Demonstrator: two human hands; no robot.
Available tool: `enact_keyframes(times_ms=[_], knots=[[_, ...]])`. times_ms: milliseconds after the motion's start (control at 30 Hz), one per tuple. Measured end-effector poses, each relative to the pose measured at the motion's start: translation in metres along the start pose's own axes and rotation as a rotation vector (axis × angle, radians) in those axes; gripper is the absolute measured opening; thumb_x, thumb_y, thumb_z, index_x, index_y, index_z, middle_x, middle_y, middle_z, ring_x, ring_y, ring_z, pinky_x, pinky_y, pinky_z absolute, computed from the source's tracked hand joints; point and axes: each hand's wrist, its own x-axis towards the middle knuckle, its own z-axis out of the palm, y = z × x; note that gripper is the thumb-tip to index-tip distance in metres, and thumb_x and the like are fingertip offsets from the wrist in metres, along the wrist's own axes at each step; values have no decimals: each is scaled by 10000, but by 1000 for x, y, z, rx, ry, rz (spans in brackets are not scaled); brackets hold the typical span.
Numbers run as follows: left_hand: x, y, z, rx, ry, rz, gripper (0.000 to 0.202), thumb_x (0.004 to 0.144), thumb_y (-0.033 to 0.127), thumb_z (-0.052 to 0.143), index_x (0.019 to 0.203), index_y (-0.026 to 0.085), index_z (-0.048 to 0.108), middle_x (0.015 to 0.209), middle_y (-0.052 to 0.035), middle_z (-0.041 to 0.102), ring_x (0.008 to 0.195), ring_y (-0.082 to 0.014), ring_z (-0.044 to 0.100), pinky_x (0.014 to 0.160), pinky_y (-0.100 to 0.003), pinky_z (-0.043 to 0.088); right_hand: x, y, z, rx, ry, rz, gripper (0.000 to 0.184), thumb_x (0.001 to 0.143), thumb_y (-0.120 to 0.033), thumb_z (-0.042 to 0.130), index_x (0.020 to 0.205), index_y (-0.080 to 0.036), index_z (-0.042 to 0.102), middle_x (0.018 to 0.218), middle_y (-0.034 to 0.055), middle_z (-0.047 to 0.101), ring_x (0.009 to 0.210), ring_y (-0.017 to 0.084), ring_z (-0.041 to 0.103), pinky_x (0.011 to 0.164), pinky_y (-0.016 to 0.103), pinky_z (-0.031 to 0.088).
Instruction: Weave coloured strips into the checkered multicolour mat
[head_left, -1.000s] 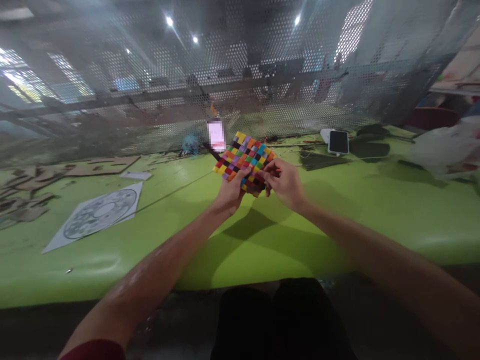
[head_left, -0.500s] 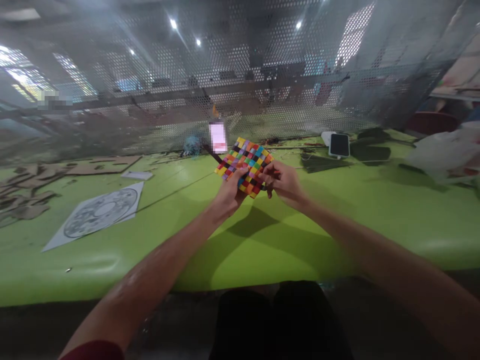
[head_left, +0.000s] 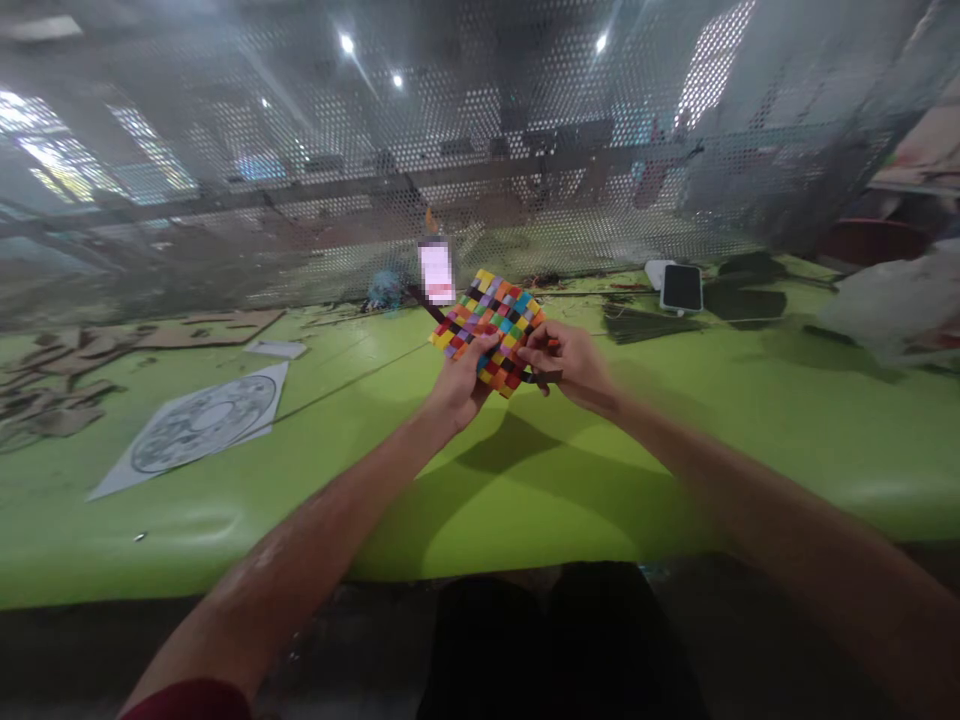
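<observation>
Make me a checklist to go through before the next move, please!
1. Left hand gripping the colourful woven piece, thumb on top: ok.
2. Woven piece held up off the green table: ok.
3. Dark strip flush with the edge: not ok, it sticks out beside the right hand.
4. Exactly what the right fingers pinch: cannot tell.
5. Printed sheet clear of both hands: ok.

From here, the woven piece (head_left: 501,308) looks made of smooth strips, paper or plastic, I can't tell. The bench (head_left: 637,520) wears a glossy, vinyl-like skin; the perforated screen (head_left: 495,150) looks metallic, the scraps (head_left: 217,330) matt cardboard, the bag (head_left: 892,310) crinkled plastic film.
</observation>
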Motion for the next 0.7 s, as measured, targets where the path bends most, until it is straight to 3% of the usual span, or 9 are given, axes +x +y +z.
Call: enact_keyframes(times_ms=[500,700], knots=[[-5,1,5,30,-55,59,322,727,202,813,1009,207,658,932,1,776,831,-157,749,837,-299,624,-1,8,6,-100,94,22,382,863,-505,766,799,-241,498,645,-41,524,402,91,456,296,249,377],[-6,1,10,21,-46,62,237,773,158,754,984,199,653,923,-6,767,863,-165,752,852,-312,620,-8,6,17,-96,207,6,382,895,-516,733,799,-244,484,605,-53,525,367,81,450,299,242,361]])
